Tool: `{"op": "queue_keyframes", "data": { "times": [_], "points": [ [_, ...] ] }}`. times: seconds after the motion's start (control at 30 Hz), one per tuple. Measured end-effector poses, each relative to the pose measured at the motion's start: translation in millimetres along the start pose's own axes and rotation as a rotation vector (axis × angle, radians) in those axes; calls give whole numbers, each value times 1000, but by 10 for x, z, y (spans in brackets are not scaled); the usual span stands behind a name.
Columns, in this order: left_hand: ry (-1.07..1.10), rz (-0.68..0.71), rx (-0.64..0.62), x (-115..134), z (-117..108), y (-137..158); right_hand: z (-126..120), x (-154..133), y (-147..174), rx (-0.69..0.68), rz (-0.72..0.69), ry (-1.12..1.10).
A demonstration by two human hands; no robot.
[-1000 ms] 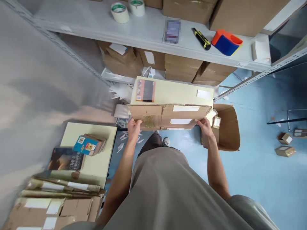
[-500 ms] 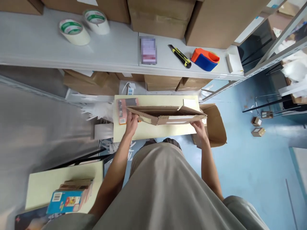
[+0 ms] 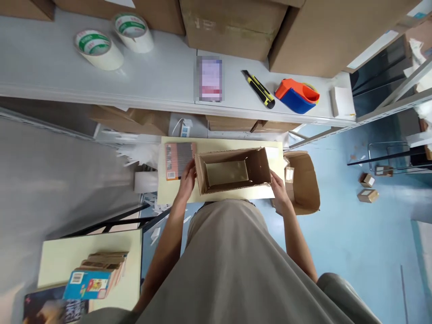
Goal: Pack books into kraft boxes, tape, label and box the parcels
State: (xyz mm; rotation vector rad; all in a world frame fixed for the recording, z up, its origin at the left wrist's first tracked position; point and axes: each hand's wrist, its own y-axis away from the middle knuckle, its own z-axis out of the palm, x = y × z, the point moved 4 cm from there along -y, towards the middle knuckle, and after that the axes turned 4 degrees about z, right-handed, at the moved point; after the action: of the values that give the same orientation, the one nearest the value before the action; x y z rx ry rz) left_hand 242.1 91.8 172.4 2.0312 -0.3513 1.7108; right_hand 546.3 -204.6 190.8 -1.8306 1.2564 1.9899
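Open carton (image 3: pixel 259 165) is over the middle of the cream surface (image 3: pixel 175 192), mouth up, long side running left to right. Left grip (image 3: pixel 187 181) is on its left end wall, right grip (image 3: pixel 279 186) on its right end wall; both pressed inward, box pinned between them, fingers partly hidden by the cardboard. Can't tell from here whether it's sitting on the surface or held just above. Pale panel shows at the base inside; can't tell if that's its own bottom or the surface showing through. Pink-and-grey booklet (image 3: pixel 178 160) lies flat just left of it, near the left grip. Upper shelf (image 3: pixel 158 78) is on the far side: two tape rolls (image 3: pixel 104 58) at left, a pixelated rectangle (image 3: pixel 211 80) mid-shelf, then black-and-yellow cutter (image 3: pixel 259 89), orange-and-blue holder (image 3: pixel 297 96) and a small white stack (image 3: pixel 343 102) at the right end. Big cartons (image 3: pixel 232 27) stand behind those. Floor on the right: large floor carton (image 3: pixel 308 180) close to the surface, small boxes (image 3: pixel 289 174) inside. Near left, side surface (image 3: pixel 87 245) carries a book stack (image 3: pixel 89 283), blue cover on top, with a dark book (image 3: pixel 54 306) beside it.
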Motion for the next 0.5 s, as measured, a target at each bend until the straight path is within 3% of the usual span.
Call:
{"op": "queue_keyframes", "data": {
  "times": [0.23, 0.5],
  "points": [
    [51, -141, -45, 106, 36, 301, 144, -444, -339, -182, 12, 1],
    [51, -194, -26, 336, 218, 241, 275, -604, -344, -114, -52, -88]
  ]
}}
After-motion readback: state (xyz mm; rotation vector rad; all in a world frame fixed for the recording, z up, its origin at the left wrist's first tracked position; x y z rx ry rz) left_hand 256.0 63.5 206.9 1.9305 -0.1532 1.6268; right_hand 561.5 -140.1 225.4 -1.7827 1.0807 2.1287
